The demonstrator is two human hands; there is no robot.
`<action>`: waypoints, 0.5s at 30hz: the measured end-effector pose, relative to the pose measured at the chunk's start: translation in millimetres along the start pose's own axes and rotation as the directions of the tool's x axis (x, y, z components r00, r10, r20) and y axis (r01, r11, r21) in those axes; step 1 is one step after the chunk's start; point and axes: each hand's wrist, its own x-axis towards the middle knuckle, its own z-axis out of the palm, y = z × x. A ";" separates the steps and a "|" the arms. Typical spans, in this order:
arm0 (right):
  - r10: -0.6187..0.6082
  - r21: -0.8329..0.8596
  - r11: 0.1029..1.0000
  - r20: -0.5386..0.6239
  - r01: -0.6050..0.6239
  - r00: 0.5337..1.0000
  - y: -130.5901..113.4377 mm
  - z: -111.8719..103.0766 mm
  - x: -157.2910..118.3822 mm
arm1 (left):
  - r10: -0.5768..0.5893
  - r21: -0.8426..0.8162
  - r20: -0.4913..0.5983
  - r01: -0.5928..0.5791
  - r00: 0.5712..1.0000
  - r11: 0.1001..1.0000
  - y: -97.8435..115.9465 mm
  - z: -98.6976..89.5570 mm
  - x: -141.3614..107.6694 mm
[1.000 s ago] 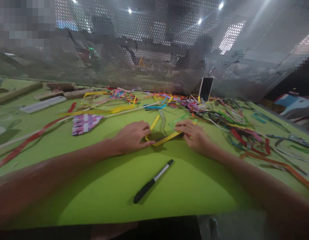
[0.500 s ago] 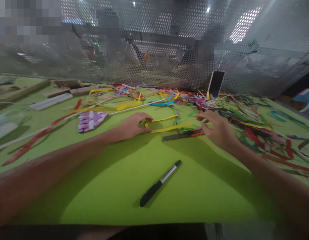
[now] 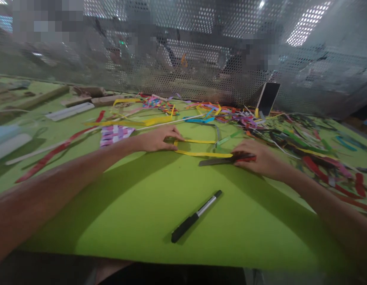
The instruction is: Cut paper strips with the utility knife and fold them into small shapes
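Left hand [image 3: 156, 139], fingers nearly closed, pinches a flat yellow strip [image 3: 205, 154] between near and far desk [image 3: 127, 209] edges: likely light, springy, best held at its bend. Right hand [image 3: 259, 156] curls over red-handled, dark-bladed tool [image 3: 213, 162], grip unclear.

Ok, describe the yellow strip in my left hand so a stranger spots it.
On the green table, find the left hand. It holds the yellow strip at a bend, two lengths running right. Unlike the yellow strips behind, this one is held.

The paper strip [image 3: 203, 154] is yellow; the scissors [image 3: 215, 161] have grey blades, red handles. Six o'clock: black-and-silver pen [image 3: 186, 227]. Nine o'clock: purple-and-white checked weave [image 3: 116, 133].
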 end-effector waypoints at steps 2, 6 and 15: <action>0.012 0.013 1.000 0.032 -0.013 0.999 -1.8 -1.3 1.3 | 0.006 0.007 0.027 -0.006 1.000 1.000 -3.8 -7.0 -1.4; 0.015 0.019 1.000 0.079 -0.017 0.997 -7.0 -8.9 3.0 | 0.019 -0.010 0.085 -0.019 0.996 1.000 -11.1 -15.5 -2.8; 0.113 0.099 0.988 0.095 -0.122 0.989 -20.3 -64.4 10.9 | 0.160 -0.042 0.129 -0.156 0.979 0.987 -21.0 -16.4 -2.2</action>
